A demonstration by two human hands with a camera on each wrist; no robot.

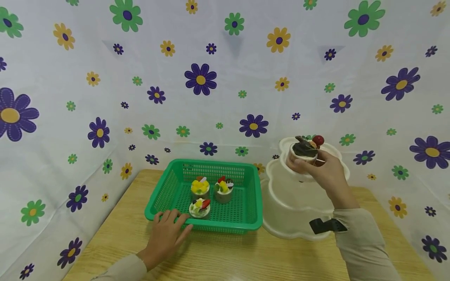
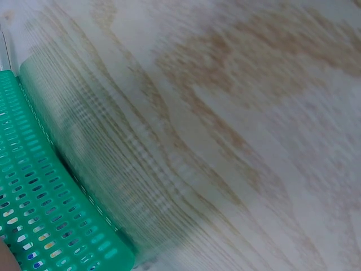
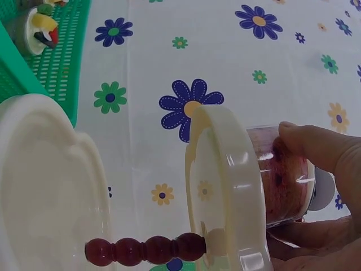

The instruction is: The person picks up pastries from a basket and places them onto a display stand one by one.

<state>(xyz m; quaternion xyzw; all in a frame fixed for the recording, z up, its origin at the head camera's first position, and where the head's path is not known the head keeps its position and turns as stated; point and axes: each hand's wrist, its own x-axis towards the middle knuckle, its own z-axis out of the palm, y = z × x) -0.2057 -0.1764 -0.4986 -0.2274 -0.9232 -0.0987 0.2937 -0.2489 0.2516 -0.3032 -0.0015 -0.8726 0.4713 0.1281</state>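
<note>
A dessert cup (image 1: 301, 162) with dark topping and a red cherry is gripped between the thumb and fingers of my right hand (image 1: 328, 171). It is at the small top tier of a cream-coloured tiered stand (image 1: 290, 191). Seen from the right wrist, the clear-sided cup (image 3: 279, 175) is right against that tier; whether its full weight rests there I cannot tell. My left hand (image 1: 166, 234) lies over the near left rim of a green basket (image 1: 228, 225), fingers loosely bent. Inside the basket stand three fruit-topped dessert cups: one yellow (image 1: 200, 189), two mixed (image 1: 224, 192).
Dark red beads (image 3: 144, 250) form the post between the stand's tiers. The stand is just right of the basket on a wooden table (image 1: 232, 257). A white cloth (image 1: 225, 109) printed with flowers hangs behind and at the sides.
</note>
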